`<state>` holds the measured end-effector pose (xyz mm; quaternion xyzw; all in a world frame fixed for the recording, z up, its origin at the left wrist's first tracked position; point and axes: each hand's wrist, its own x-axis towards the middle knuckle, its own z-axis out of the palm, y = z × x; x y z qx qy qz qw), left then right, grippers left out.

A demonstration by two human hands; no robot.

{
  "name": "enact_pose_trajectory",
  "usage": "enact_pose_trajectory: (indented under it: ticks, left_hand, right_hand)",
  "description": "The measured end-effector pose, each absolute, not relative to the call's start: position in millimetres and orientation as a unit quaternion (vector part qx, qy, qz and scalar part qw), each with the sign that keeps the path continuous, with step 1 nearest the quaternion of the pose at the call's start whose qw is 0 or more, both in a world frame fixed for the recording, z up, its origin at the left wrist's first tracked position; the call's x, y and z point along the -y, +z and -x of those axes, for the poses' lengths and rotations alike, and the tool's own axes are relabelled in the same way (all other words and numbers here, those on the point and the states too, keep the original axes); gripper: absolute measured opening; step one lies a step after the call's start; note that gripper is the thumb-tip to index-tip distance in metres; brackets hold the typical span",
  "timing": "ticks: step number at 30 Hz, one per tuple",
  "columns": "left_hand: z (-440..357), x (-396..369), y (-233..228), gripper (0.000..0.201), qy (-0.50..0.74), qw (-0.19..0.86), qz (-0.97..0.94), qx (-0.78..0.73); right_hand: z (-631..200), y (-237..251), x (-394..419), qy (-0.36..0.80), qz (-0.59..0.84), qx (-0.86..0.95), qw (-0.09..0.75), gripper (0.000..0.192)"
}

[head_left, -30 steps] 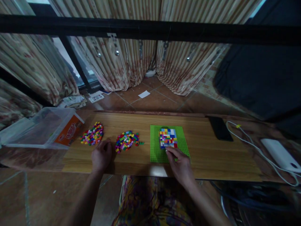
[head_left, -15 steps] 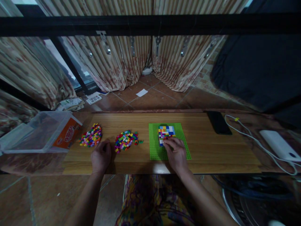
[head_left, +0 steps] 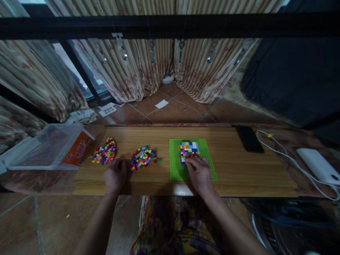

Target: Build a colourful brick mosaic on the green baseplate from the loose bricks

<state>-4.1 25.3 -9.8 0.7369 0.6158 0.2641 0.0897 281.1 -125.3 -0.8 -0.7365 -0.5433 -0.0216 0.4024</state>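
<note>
A green baseplate (head_left: 176, 166) lies on the wooden table (head_left: 239, 170), with a patch of small coloured bricks (head_left: 189, 148) pressed onto its upper middle. My right hand (head_left: 199, 173) rests on the baseplate, fingertips touching the near edge of that brick patch and covering its lowest rows. I cannot tell whether a brick is under the fingers. My left hand (head_left: 115, 174) lies on the table, fingers curled, just left of a loose pile of coloured bricks (head_left: 143, 157). A second loose pile (head_left: 105, 151) sits farther left.
A clear plastic box with an orange label (head_left: 53, 148) lies at the table's left end. A black phone (head_left: 249, 139), a white cable (head_left: 289, 159) and a white power bank (head_left: 317, 165) are at the right. Curtains and a tiled floor lie beyond.
My right hand has moved forward from the baseplate's near edge onto the lower rows of the brick patch. My left hand has stayed in place.
</note>
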Motion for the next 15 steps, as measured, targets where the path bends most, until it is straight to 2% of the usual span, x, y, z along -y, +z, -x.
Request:
enact_pose_trajectory:
  ticks: [15]
  left_hand:
    - [2.6,-24.2,-10.1,0.027,0.275,0.097,-0.731,-0.616]
  right_hand:
    - [-279.6,-1.6,125.8,-0.044,0.72,0.57,0.395,0.021]
